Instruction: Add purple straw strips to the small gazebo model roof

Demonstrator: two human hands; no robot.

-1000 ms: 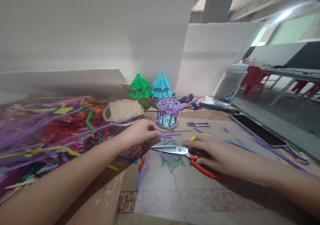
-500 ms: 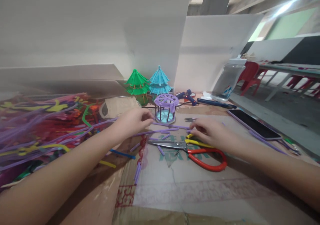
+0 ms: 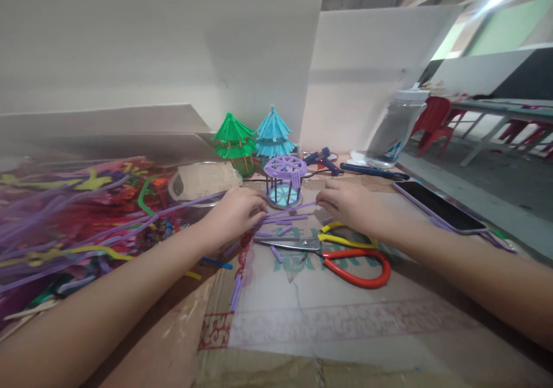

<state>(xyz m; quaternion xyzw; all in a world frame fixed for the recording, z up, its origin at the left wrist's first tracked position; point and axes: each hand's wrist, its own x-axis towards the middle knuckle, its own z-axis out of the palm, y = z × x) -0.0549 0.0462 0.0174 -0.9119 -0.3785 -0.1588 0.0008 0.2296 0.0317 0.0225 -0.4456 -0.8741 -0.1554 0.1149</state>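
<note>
A long purple pipe cleaner (image 3: pixel 294 208) runs between my two hands. My left hand (image 3: pixel 242 210) pinches it at the left, fingers bent and close to the board. At the other end, the thumb and fingertips of my right hand (image 3: pixel 345 204) are closed on it. Just behind it stands a small round pavilion (image 3: pixel 286 169) with a purple spoked top, dark posts and a light-blue base. Scissors (image 3: pixel 298 243) with one red and one yellow handle lie in front of my right hand. Short cut purple pieces (image 3: pixel 285 230) are scattered between the hands.
Behind stand a green tiered roof model (image 3: pixel 234 134) and a blue one (image 3: pixel 273 132). A glue gun (image 3: pixel 323 160), water bottle (image 3: pixel 395 129) and phone (image 3: pixel 438 206) are at the right. A pile of coloured pipe cleaners (image 3: pixel 86 215) covers the left side.
My right hand has moved up and away from the scissors, lifting its end of the purple pipe cleaner. My left hand has shifted slightly, and the view has tilted a little.
</note>
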